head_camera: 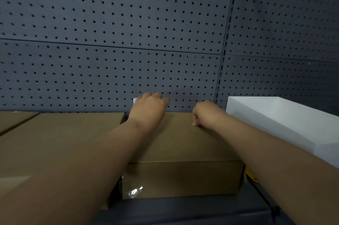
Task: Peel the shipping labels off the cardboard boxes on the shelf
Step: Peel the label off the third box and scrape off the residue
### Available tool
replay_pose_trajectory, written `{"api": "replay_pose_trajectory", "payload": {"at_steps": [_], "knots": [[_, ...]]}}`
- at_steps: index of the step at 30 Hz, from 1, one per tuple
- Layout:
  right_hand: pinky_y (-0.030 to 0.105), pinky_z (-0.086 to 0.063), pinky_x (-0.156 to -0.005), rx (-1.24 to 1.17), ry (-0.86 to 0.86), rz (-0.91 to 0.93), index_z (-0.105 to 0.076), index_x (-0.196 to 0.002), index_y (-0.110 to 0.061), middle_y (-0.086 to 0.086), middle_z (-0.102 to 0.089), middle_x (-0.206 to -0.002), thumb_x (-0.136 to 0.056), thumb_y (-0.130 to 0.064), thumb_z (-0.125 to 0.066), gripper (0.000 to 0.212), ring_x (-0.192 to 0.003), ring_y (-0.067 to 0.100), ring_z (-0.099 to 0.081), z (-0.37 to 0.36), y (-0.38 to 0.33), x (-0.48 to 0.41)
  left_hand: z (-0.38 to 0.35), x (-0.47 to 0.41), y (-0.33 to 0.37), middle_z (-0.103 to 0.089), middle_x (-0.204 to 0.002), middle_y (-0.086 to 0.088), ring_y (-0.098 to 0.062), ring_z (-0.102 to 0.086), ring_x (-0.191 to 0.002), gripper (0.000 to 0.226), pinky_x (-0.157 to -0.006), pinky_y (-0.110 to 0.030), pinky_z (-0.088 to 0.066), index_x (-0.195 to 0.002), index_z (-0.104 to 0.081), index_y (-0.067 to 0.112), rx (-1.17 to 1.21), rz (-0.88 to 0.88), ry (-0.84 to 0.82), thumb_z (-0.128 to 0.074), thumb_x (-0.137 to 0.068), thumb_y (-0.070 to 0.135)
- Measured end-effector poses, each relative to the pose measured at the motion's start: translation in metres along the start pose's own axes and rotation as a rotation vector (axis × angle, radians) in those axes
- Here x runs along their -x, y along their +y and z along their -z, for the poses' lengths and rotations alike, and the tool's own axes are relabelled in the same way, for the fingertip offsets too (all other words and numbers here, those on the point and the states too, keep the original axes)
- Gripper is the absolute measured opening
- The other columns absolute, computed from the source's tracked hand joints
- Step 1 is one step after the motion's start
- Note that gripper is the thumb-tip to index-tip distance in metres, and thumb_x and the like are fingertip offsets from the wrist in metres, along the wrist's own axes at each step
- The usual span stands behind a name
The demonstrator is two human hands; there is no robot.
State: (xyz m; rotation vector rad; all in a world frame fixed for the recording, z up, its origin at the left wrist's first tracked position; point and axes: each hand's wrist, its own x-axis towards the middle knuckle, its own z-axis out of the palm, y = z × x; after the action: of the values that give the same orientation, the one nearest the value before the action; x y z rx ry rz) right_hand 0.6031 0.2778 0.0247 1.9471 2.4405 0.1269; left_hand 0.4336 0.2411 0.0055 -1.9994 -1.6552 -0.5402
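A brown cardboard box [183, 142] sits on the dark shelf in front of me, with clear tape on its lower front corner. My left hand [148, 109] reaches over the box's far left corner, fingers closed around a white label [134, 100] whose corner sticks up behind the hand. My right hand [205, 112] rests as a fist on the far right part of the box top, holding nothing I can see. The rest of the label is hidden by my left hand.
A larger cardboard box [60, 133] stands to the left, touching the middle box. A white box [286, 120] stands at the right. A dark pegboard wall [128, 41] closes off the back. The shelf's front edge [183, 210] runs below.
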Motion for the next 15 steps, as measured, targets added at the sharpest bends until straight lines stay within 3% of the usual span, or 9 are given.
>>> {"api": "replay_pose_trajectory", "payload": {"at_steps": [2, 6, 9, 11, 15], "knots": [[0.028, -0.048, -0.087, 0.043, -0.046, -0.032, -0.066, -0.117, -0.008, 0.007, -0.066, -0.115, -0.093, -0.021, -0.055, 0.029, -0.107, 0.021, -0.063, -0.004, -0.002, -0.003, -0.002, 0.000, 0.001, -0.055, -0.114, -0.006, -0.027, -0.051, -0.103, 0.031, -0.085, -0.034, -0.042, -0.120, -0.056, 0.018, 0.007, 0.000, 0.006, -0.042, -0.095, 0.004], [0.028, -0.045, -0.074, 0.036, 0.086, -0.010, -0.069, -0.102, -0.005, 0.011, -0.068, -0.103, -0.092, -0.011, -0.055, 0.019, -0.094, 0.025, -0.063, -0.013, 0.002, -0.005, -0.004, 0.002, 0.001, -0.053, -0.117, -0.007, -0.027, -0.051, -0.106, 0.034, -0.086, -0.034, -0.042, -0.123, -0.054, 0.020, 0.020, -0.004, 0.017, -0.040, -0.096, 0.005], [0.028, -0.047, -0.082, 0.037, -0.023, -0.010, -0.067, -0.112, -0.007, 0.008, -0.068, -0.114, -0.091, -0.021, -0.057, 0.027, -0.106, 0.024, -0.064, 0.001, 0.004, 0.004, -0.005, 0.003, 0.000, -0.052, -0.120, -0.008, -0.027, -0.051, -0.107, 0.036, -0.087, -0.034, -0.043, -0.125, -0.053, 0.019, 0.025, -0.009, 0.025, -0.039, -0.096, 0.004], [0.028, -0.047, -0.082, -0.003, -0.002, 0.025, -0.068, -0.111, -0.008, 0.009, -0.068, -0.115, -0.090, -0.023, -0.060, 0.027, -0.108, 0.026, -0.064, 0.006, 0.006, 0.005, -0.006, 0.003, -0.001, -0.052, -0.119, -0.008, -0.028, -0.051, -0.105, 0.037, -0.085, -0.034, -0.043, -0.125, -0.053, 0.019, 0.024, -0.009, 0.023, -0.040, -0.095, 0.002], [0.032, -0.048, -0.099, 0.103, -0.162, -0.076, -0.065, -0.119, -0.011, 0.002, -0.063, -0.126, -0.092, -0.029, -0.057, 0.033, -0.114, 0.021, -0.061, 0.004, -0.002, -0.004, -0.009, 0.002, -0.001, -0.053, -0.116, -0.008, -0.027, -0.052, -0.102, 0.038, -0.081, -0.033, -0.043, -0.124, -0.053, 0.018, 0.023, -0.019, 0.031, -0.041, -0.093, 0.000]]}}
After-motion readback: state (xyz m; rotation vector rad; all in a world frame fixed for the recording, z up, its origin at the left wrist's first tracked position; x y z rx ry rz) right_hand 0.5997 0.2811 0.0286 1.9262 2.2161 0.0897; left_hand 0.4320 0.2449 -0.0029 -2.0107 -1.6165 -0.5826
